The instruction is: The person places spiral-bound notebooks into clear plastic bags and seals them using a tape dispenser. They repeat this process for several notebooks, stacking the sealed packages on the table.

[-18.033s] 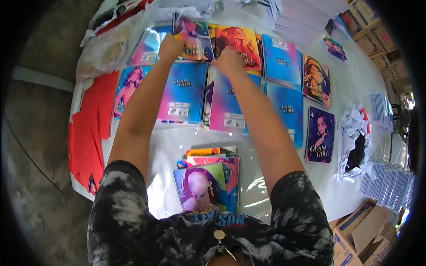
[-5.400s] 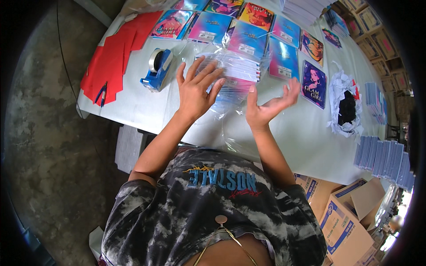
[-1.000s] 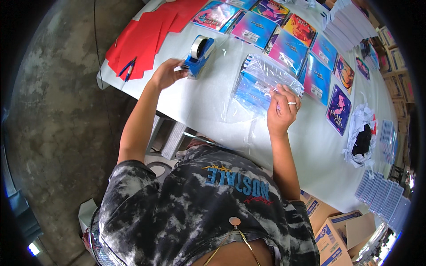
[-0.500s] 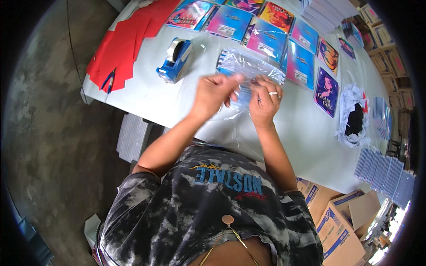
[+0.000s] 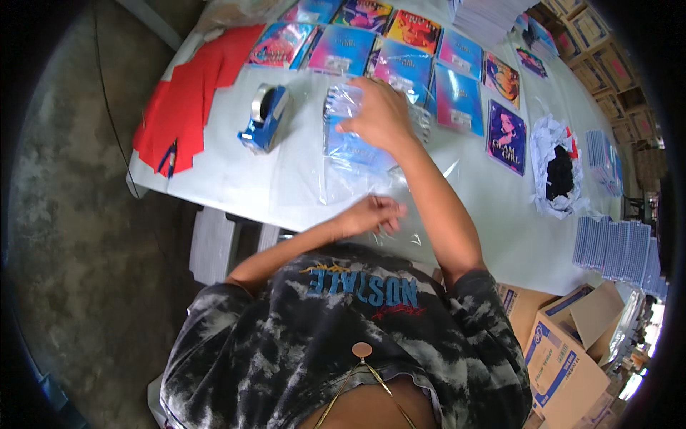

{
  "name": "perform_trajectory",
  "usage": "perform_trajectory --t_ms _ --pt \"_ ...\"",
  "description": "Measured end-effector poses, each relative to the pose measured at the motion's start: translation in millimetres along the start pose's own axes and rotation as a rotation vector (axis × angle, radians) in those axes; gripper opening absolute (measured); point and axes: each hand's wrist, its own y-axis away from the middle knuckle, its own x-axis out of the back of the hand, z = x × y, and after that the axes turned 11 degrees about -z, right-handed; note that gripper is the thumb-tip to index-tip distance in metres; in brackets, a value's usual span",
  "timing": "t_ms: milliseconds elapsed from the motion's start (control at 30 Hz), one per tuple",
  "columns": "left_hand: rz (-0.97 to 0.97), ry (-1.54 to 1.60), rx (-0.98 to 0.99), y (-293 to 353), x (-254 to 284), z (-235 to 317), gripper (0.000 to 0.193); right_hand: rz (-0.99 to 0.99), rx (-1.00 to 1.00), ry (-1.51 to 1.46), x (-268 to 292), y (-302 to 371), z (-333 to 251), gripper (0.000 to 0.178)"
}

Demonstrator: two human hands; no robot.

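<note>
Clear plastic film [image 5: 304,175] lies under and around a spiral-bound notebook [image 5: 350,149] with a blue cover; its coils show at the left and right sides. Across the top of the notebook reaches my right hand [image 5: 382,114], thumb and fingers spread over the film. Closer to my body, over the near edge of the film, my left hand [image 5: 373,216] has its fingers curled in. Whatever is between those fingers, if anything, is too small to make out. A blue tape dispenser [image 5: 264,121] with a roll of tape stands to the left of the notebook.
Rows of colourful notebooks [image 5: 404,68] cover the far side of the white table [image 5: 221,179]. Red sheets [image 5: 175,107] lie at left with a small dark-handled cutting tool [image 5: 168,159] on them. Crumpled wrapping [image 5: 547,154] and notebook stacks [image 5: 614,247] are at right; cardboard boxes [image 5: 564,365] stand below.
My hands have parted: the right moved up and left onto the notebook, the left came down toward my body. The view has shifted slightly.
</note>
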Motion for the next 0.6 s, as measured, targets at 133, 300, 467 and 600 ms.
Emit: perform_trajectory --t_ms 133,300,467,600 --pt "0.306 0.509 -0.289 5.2 33.8 -27.8 0.063 0.250 0.182 -1.076 19.1 38.9 33.4 0.081" --pt "0.518 0.084 -0.789 33.8 99.9 47.1 0.077 0.261 0.300 -1.016 -33.5 55.0 96.1 0.089" --pt "0.793 -0.624 -0.754 47.5 109.1 64.8 0.097 0.289 0.280 -0.919 -35.7 39.0 70.7 0.069" --pt "0.957 -1.207 -0.218 92.3 82.0 133.9 0.092 0.564 0.389 -0.468 -19.8 17.5 53.3 0.020"
